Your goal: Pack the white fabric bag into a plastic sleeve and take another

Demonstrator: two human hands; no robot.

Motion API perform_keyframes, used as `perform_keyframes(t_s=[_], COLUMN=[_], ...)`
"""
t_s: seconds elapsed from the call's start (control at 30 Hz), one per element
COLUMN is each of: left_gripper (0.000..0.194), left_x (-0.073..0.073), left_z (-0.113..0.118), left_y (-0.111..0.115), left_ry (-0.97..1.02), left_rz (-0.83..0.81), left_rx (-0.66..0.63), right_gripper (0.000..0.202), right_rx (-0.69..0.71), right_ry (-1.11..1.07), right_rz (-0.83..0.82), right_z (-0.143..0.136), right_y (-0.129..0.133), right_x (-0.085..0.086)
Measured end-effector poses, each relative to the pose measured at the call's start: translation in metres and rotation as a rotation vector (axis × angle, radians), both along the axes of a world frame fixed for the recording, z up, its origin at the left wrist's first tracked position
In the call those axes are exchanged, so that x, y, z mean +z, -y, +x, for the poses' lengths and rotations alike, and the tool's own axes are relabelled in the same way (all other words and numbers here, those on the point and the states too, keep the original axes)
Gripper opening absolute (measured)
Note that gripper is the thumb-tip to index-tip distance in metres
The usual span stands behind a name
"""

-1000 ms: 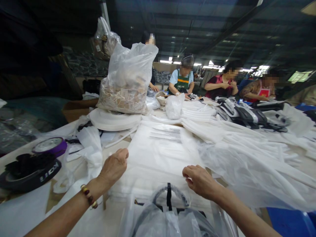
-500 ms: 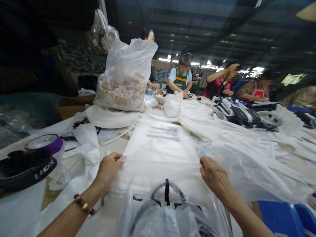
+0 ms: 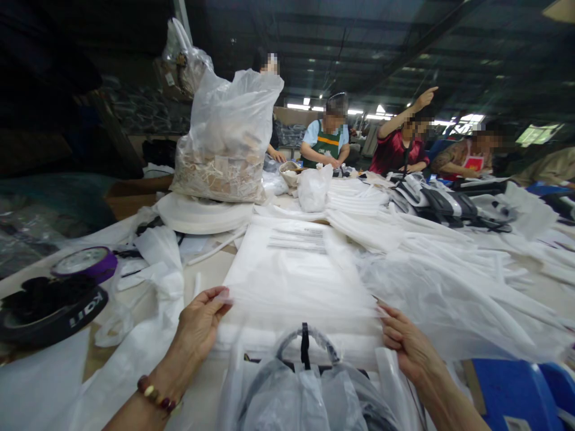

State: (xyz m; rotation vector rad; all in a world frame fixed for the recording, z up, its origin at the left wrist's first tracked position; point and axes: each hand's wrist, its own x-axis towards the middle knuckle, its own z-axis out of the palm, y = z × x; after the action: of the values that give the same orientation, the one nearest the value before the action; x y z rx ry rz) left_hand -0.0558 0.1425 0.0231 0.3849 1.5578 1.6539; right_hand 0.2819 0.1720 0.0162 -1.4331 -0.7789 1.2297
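Observation:
A clear plastic bag [image 3: 291, 290] is stretched between my two hands, above a flat stack of plastic bags with printed text [image 3: 296, 239]. My left hand [image 3: 202, 320] pinches its left corner between thumb and fingers. At the opposite corner my right hand [image 3: 406, 338] is closed on the edge. Just below, nearest to me, stands a handbag [image 3: 309, 389] wrapped in clear plastic, its looped handle upright with a black strap across it. White foam tubes flank the handbag on both sides.
On the left lie a purple tape roll [image 3: 85, 263] and a black roll [image 3: 54, 308]. Behind sits a large plastic sack [image 3: 224, 143] of paper scraps on a white coil [image 3: 202, 215]. Foam strips [image 3: 449, 269] cover the right, above a blue bin [image 3: 512, 389]. Several co-workers stand across the table.
Both hands have come slightly nearer to me, the right one also moving outward, drawing the plastic bag's edge closer. A co-worker in red has raised an arm and extended a finger.

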Motion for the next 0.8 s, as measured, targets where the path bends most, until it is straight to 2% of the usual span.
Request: perform_keyframes(t_s=[0.17,0.27,0.37,0.43,0.6,0.7,0.8], left_gripper=[0.033,0.033,0.033,0.033,0.043,0.051,0.051], left_x=[-0.009,-0.004,0.004,0.009,0.010,0.002,-0.012], left_z=[0.006,0.012,0.019,0.022,0.023,0.020,0.012], left_y=[0.015,0.022,0.028,0.032,0.048,0.061,0.075], left_ry=[-0.414,-0.588,-0.678,-0.765,-0.982,-1.013,-0.987], left_rz=[-0.081,-0.123,-0.135,-0.143,-0.190,-0.147,-0.138], left_rx=[-0.163,-0.273,-0.338,-0.365,-0.433,-0.440,-0.436], right_gripper=[0.025,0.028,0.028,0.028,0.041,0.044,0.044], right_rx=[-0.038,-0.067,-0.064,-0.033,0.149,0.138,0.091], right_ry=[-0.274,-0.322,-0.295,-0.158,0.480,0.626,0.661], right_rz=[-0.060,-0.062,-0.074,-0.084,0.014,0.055,0.037], right_z=[0.001,0.000,-0.001,-0.001,0.006,0.012,0.011], right_y=[0.006,0.011,0.020,0.028,0.048,0.060,0.076], right_x=[-0.001,-0.005,-0.007,-0.007,-0.006,-0.010,-0.016])
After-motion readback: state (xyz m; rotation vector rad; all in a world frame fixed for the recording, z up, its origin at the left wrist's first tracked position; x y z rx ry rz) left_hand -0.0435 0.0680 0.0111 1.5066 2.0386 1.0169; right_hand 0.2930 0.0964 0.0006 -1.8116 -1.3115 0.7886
